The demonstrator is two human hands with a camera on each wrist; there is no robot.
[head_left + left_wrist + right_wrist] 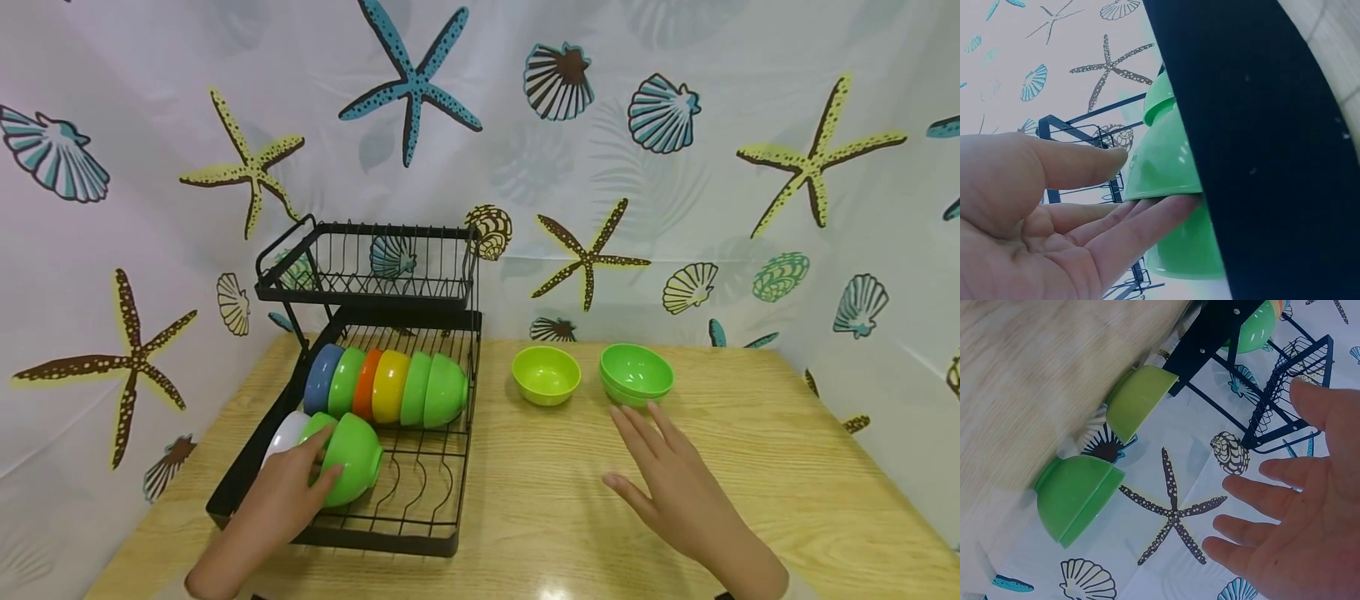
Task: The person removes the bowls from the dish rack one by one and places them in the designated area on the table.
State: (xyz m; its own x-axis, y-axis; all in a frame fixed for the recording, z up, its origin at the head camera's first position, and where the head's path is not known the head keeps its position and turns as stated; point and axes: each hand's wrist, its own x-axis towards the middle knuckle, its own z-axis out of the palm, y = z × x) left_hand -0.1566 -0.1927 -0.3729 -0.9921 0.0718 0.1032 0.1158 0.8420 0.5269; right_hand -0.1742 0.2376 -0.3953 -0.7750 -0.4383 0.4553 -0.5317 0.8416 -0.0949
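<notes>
My left hand is at the front row of the black dish rack, holding the rim of a green bowl. In the left wrist view its fingers reach behind the bowl's rim, with the thumb at the outer side. This bowl stands on edge; another green bowl and a white bowl stand left of it. Over the right of the table, my right hand is spread with nothing in it. Its fingertips point at a stack of two green bowls.
A yellow-green bowl sits upright left of the stack. Along the rack's back row stand several bowls on edge, among them a blue bowl and a yellow bowl. The rack's upper shelf overhangs the back. A patterned curtain encloses the table.
</notes>
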